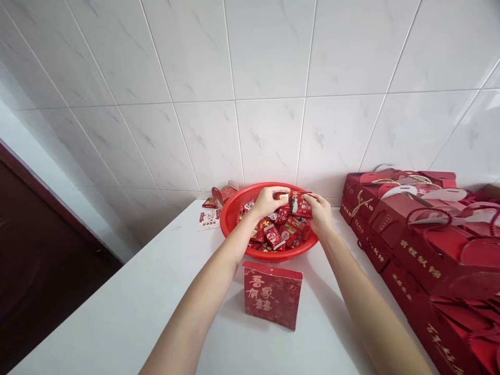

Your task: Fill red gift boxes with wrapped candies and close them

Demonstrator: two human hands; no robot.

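Observation:
A red plastic basket [274,255] with perforated sides holds many wrapped candies [274,235], mostly red with gold and white print. Over its back part, my left hand [271,203] pinches a small red candy packet [282,197] with a gold-and-white patch. My right hand [321,214], at the basket's right rim, grips a red candy packet [300,204] with a pale figure on it. The two packets are close together; whether they touch I cannot tell. In front of the basket stands a red paper box [272,297] with pale Chinese characters on its face.
Red gift boxes [406,250] with rope handles are stacked along the table's right side. Behind the basket's left are a printed card [210,219] and a small red box [224,193]. A tiled wall [269,130] closes off the back of the white table [164,281].

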